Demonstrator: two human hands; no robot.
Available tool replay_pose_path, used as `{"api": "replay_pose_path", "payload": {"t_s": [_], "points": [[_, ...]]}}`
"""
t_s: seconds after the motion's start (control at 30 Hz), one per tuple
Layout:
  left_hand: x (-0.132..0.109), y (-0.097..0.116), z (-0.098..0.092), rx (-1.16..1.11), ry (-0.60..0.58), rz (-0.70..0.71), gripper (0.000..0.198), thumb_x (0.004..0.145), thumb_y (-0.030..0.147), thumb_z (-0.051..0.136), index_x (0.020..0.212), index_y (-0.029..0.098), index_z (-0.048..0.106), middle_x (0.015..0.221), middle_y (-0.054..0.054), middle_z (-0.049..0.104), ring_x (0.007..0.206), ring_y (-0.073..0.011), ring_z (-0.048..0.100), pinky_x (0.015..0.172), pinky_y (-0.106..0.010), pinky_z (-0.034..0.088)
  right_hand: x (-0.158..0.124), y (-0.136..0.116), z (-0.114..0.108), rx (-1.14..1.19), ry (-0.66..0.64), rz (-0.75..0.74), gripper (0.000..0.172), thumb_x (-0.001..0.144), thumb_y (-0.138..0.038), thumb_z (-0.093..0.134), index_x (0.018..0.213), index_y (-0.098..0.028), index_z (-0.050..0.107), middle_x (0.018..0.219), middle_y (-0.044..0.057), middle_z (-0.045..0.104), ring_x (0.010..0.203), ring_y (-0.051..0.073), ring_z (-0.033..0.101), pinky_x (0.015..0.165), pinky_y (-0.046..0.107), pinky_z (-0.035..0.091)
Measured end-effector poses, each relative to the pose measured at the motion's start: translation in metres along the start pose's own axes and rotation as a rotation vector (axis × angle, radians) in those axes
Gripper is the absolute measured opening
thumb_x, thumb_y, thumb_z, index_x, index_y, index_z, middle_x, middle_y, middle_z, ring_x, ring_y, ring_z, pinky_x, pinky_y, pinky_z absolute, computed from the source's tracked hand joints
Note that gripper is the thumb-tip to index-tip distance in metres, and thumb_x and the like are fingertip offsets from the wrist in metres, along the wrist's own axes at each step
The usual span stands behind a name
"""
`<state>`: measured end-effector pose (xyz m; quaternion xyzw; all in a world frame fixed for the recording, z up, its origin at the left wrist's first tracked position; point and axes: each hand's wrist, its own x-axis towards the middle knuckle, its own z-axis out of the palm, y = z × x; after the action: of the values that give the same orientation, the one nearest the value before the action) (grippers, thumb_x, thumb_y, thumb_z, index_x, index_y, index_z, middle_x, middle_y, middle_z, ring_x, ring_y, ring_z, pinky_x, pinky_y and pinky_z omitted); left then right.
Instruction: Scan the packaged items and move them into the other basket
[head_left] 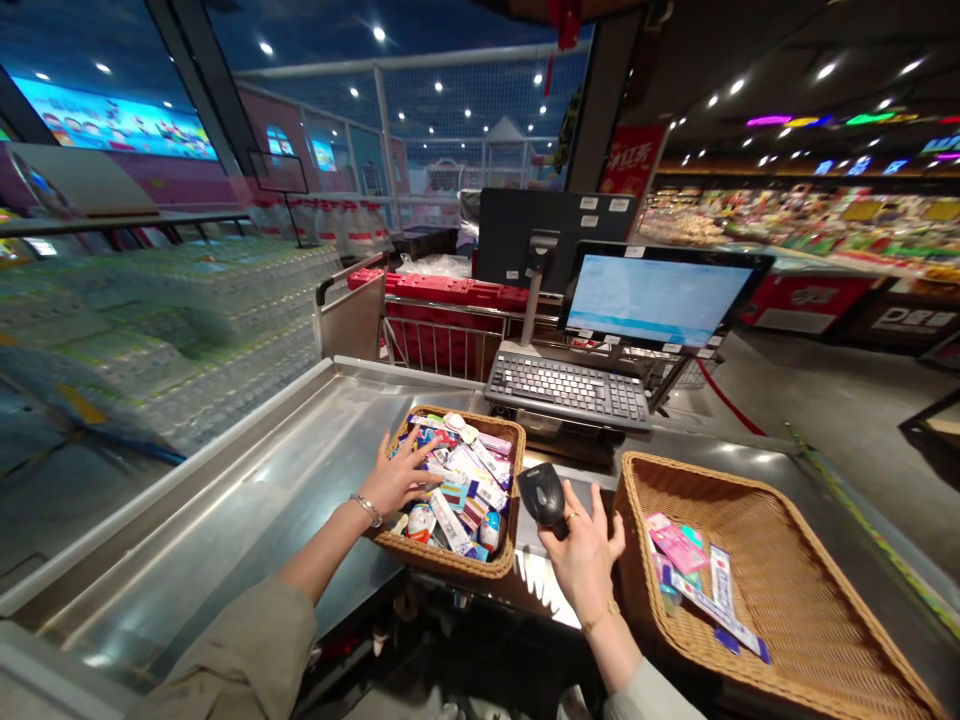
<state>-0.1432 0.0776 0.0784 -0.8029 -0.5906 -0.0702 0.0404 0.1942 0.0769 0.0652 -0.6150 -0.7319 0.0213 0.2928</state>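
Note:
My left hand (pixel 401 478) is over a wicker basket (pixel 480 568), fingers spread across a heap of small packaged goods (pixel 457 490). Among these goods are slim boxes and egg-shaped packs; nothing shows gripped in that hand. A black barcode scanner (pixel 541 490) sits between the thumb and forefinger of my right hand (pixel 587 555), between the two baskets. Its handle is partly hidden by the hand, and the other fingers stretch loosely away from it. At the right, a larger wicker basket (pixel 810 560) holds a pink pack (pixel 677 540), long slim boxes (pixel 721 605) and other small items.
Behind the baskets are a black keyboard (pixel 570 388), a lit monitor (pixel 660 298) and a second screen seen from behind (pixel 544 235). The metal counter (pixel 262 500) has a raised edge. Beyond it stand a shopping cart (pixel 442 340) and stacked bottled drinks (pixel 172 320).

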Motion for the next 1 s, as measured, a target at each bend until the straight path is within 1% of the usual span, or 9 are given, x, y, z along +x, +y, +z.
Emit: {"api": "replay_pose_path", "payload": {"t_s": [0.13, 0.2, 0.27, 0.4, 0.47, 0.63, 0.7, 0.83, 1.0], "points": [[0.004, 0.008, -0.005, -0.065, -0.089, 0.061, 0.033, 0.075, 0.048, 0.072, 0.108, 0.048, 0.068, 0.156, 0.002, 0.031, 0.148, -0.0373, 0.007, 0.107, -0.074, -0.006, 0.000, -0.001, 0.000, -0.006, 0.009, 0.001, 0.027, 0.078, -0.031, 0.052, 0.098, -0.027, 0.069, 0.131, 0.001, 0.061, 0.141, 0.030, 0.027, 0.109, 0.059, 0.013], [0.007, 0.011, -0.004, -0.099, -0.128, 0.072, 0.033, 0.072, 0.048, 0.075, 0.104, 0.047, 0.070, 0.156, 0.002, 0.032, 0.147, -0.0387, 0.007, 0.106, -0.074, -0.006, 0.000, 0.000, 0.000, -0.006, 0.012, 0.005, 0.027, 0.078, -0.031, 0.052, 0.098, -0.027, 0.069, 0.131, 0.001, 0.062, 0.141, 0.030, 0.027, 0.109, 0.059, 0.014], [0.012, 0.011, -0.001, -0.121, -0.140, 0.075, 0.031, 0.070, 0.048, 0.076, 0.101, 0.045, 0.072, 0.156, 0.001, 0.034, 0.147, -0.0388, 0.007, 0.106, -0.073, -0.007, 0.000, 0.001, 0.000, -0.008, 0.011, 0.009, 0.027, 0.078, -0.032, 0.052, 0.097, -0.027, 0.069, 0.131, 0.001, 0.061, 0.142, 0.030, 0.027, 0.109, 0.059, 0.013], [0.019, 0.005, 0.009, -0.141, -0.117, 0.080, 0.026, 0.070, 0.047, 0.076, 0.096, 0.042, 0.074, 0.154, 0.001, 0.037, 0.147, -0.0373, 0.008, 0.108, -0.072, -0.004, -0.002, 0.004, 0.000, -0.015, 0.013, 0.011, 0.030, 0.079, -0.032, 0.049, 0.100, -0.027, 0.069, 0.133, 0.002, 0.060, 0.142, 0.031, 0.026, 0.109, 0.059, 0.013], [0.021, 0.003, 0.014, -0.146, -0.098, 0.055, 0.023, 0.072, 0.048, 0.074, 0.094, 0.041, 0.074, 0.153, 0.001, 0.039, 0.147, -0.0370, 0.009, 0.108, -0.073, -0.001, -0.002, 0.006, 0.000, -0.017, 0.019, 0.015, 0.031, 0.078, -0.032, 0.049, 0.102, -0.026, 0.069, 0.133, 0.002, 0.060, 0.142, 0.031, 0.027, 0.109, 0.059, 0.014], [0.025, 0.005, 0.024, -0.165, 0.008, -0.114, 0.020, 0.078, 0.049, 0.068, 0.095, 0.039, 0.074, 0.147, 0.001, 0.047, 0.146, -0.0368, 0.018, 0.107, -0.075, 0.003, -0.003, 0.007, -0.001, -0.026, 0.032, 0.019, 0.028, 0.077, -0.030, 0.051, 0.099, -0.027, 0.070, 0.133, 0.001, 0.060, 0.141, 0.031, 0.028, 0.109, 0.059, 0.012], [0.026, 0.007, 0.027, -0.152, 0.060, -0.147, 0.021, 0.080, 0.048, 0.066, 0.098, 0.040, 0.073, 0.144, 0.000, 0.051, 0.145, -0.0360, 0.021, 0.107, -0.075, 0.004, -0.003, 0.007, -0.001, -0.030, 0.041, 0.019, 0.028, 0.077, -0.030, 0.052, 0.098, -0.028, 0.070, 0.133, 0.001, 0.060, 0.141, 0.030, 0.028, 0.109, 0.058, 0.012], [0.028, 0.007, 0.030, -0.122, 0.085, -0.103, 0.025, 0.083, 0.047, 0.063, 0.106, 0.042, 0.070, 0.141, -0.001, 0.054, 0.145, -0.0346, 0.024, 0.109, -0.072, 0.000, -0.003, 0.009, 0.001, -0.036, 0.050, 0.018, 0.030, 0.077, -0.029, 0.052, 0.101, -0.027, 0.069, 0.133, 0.001, 0.060, 0.140, 0.030, 0.029, 0.109, 0.057, 0.013], [0.031, 0.002, 0.028, -0.127, 0.027, -0.049, 0.031, 0.082, 0.049, 0.064, 0.111, 0.042, 0.068, 0.145, -0.002, 0.050, 0.146, -0.0355, 0.018, 0.108, -0.073, -0.001, -0.003, 0.008, 0.001, -0.043, 0.036, 0.011, 0.028, 0.078, -0.028, 0.052, 0.100, -0.027, 0.069, 0.133, 0.002, 0.060, 0.141, 0.031, 0.027, 0.109, 0.058, 0.012]]}}
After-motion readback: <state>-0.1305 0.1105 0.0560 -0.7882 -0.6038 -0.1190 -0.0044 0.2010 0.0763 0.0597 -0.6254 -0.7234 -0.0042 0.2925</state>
